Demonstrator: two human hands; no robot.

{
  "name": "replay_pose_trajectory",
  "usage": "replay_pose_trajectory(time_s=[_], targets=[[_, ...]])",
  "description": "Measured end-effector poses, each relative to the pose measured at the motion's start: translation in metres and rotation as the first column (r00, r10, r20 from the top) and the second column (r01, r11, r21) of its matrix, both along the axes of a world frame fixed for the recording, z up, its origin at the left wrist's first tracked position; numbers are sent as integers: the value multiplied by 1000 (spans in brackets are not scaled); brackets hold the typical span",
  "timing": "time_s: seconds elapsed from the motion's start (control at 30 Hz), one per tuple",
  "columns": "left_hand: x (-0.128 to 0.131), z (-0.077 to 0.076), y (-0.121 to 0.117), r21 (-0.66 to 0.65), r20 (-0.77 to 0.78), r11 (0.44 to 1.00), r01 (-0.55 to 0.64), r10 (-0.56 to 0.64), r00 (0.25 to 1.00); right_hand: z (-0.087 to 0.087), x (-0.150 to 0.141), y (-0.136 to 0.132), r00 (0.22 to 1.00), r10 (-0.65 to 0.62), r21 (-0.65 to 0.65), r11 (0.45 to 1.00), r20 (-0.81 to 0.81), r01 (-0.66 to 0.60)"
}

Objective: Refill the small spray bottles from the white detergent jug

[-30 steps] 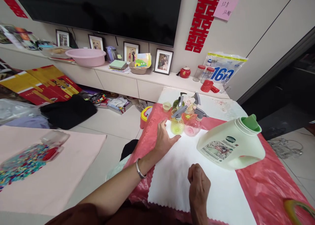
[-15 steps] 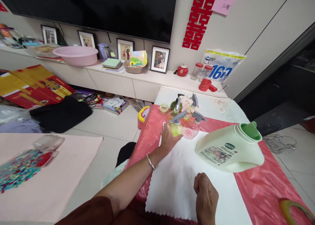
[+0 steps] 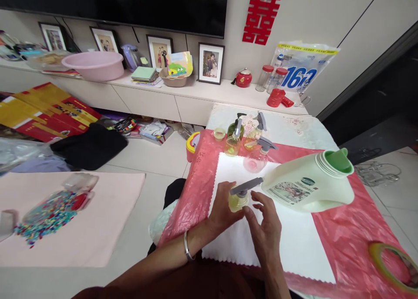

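Observation:
A small spray bottle (image 3: 240, 199) with yellow liquid and a grey trigger head is over the white scalloped sheet (image 3: 225, 246). My left hand (image 3: 224, 207) is closed around its side. My right hand (image 3: 265, 222) is just right of the bottle with fingers apart and curved. Its thumb reaches the tips of my left fingers; whether it touches the bottle I cannot tell. Beyond stand a pink spray bottle (image 3: 255, 162), an orange-tinted one (image 3: 232, 145) and another yellowish one (image 3: 251, 141). A large pale green jug (image 3: 294, 190) with a green cap stands to the right.
Red plastic (image 3: 352, 233) covers the table under the sheet, with a roll of tape (image 3: 393, 266) at the right. A small cup (image 3: 219, 134) and a dark green pump bottle (image 3: 232, 128) stand at the back. Colourful beads (image 3: 52, 220) lie on a pink surface at the left.
My left hand has brought the yellow spray bottle from the group at the back toward me. My right hand has risen from a closed fist and opened beside the bottle.

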State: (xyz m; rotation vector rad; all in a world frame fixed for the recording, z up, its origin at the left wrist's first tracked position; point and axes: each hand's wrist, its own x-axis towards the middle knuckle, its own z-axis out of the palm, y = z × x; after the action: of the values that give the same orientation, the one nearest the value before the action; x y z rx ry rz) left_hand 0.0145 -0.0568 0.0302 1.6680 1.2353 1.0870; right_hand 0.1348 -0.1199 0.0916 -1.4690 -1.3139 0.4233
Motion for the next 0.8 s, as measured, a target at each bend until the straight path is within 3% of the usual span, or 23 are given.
replay_pose_trajectory(time_s=[0.27, 0.53, 0.8], targets=[[3, -9, 4, 77, -61, 991, 111, -107, 992, -13, -13, 15, 994, -90, 56, 995, 58, 86], [4, -40, 3, 302, 21, 952, 55, -64, 998, -32, -21, 26, 973, -233, 70, 970, -2, 232], [3, -37, 3, 212, -35, 974, 84, -79, 996, -32, -22, 26, 973, -222, 130, 969, 67, 212]])
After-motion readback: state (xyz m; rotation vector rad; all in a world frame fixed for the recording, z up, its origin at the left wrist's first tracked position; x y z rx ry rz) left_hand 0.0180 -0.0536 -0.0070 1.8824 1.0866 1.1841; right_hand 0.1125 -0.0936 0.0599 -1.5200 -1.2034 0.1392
